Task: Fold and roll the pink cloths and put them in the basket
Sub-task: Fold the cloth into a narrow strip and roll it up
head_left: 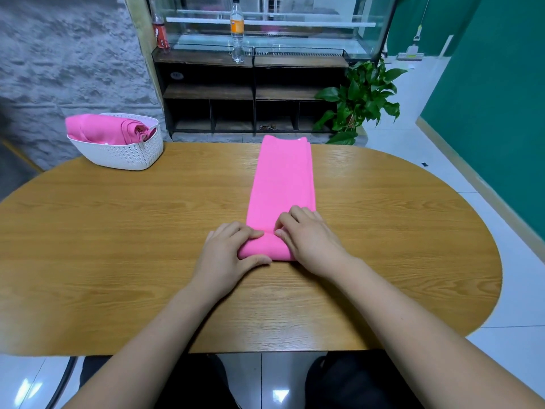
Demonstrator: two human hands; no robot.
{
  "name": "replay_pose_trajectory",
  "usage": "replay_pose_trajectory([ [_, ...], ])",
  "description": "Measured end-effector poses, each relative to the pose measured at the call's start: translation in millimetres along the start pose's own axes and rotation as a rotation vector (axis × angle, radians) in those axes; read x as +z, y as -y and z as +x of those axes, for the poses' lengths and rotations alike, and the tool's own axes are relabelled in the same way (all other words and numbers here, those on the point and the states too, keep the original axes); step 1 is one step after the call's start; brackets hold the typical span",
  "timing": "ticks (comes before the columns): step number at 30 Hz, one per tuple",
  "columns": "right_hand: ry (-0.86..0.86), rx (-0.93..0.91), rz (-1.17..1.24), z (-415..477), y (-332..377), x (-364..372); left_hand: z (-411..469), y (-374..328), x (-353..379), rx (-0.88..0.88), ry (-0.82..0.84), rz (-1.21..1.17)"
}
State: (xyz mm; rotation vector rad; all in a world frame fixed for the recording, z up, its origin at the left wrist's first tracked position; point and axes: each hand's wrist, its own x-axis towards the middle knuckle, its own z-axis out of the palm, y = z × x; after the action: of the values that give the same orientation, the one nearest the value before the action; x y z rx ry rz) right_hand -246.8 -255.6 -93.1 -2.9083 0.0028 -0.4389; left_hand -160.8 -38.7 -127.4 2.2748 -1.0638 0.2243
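1. No text, number or sign in the frame resolves well enough to read.
2. Clear bottle (237, 28), top centre, standing on the shelf unit (206, 91): orange label with a small dark blue mark. Too small to make out.
3. Dark bottle (160, 33), top, left of centre, same shelf unit: red label with a white marking. Blurred, unreadable.
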Motion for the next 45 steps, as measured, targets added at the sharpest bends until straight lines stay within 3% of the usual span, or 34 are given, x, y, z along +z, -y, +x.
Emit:
replay_pose_trajectory([
  [7, -0.186, 0.082, -0.213, -12, 25, 4, 16, 5, 3, -0.059, 0.014, -0.010],
  [12, -0.131, 0.077, -0.232, -24, 27, 8, 33, 6, 11, -0.066, -0.021, -0.051],
  [19, -0.114, 0.071, -0.223, -8, 11, 15, 46, -2, 15, -0.150, -0.106, 0.073],
  [28, -0.049, 0.121, -0.117, 22, 0, 12, 39, -6, 16, 0.029, -0.202, 0.215],
  [35, 0.026, 0.204, -0.082, 46, -6, 12, 50, -4, 21, -0.053, -0.185, 0.194],
  [40, -0.163, 0.190, -0.120, 38, -8, 26, 70, -9, 25, -0.097, -0.214, 0.186],
  [45, -0.283, 0.174, -0.183, 20, 4, 32, 84, -8, 18, -0.207, -0.100, 0.175],
])
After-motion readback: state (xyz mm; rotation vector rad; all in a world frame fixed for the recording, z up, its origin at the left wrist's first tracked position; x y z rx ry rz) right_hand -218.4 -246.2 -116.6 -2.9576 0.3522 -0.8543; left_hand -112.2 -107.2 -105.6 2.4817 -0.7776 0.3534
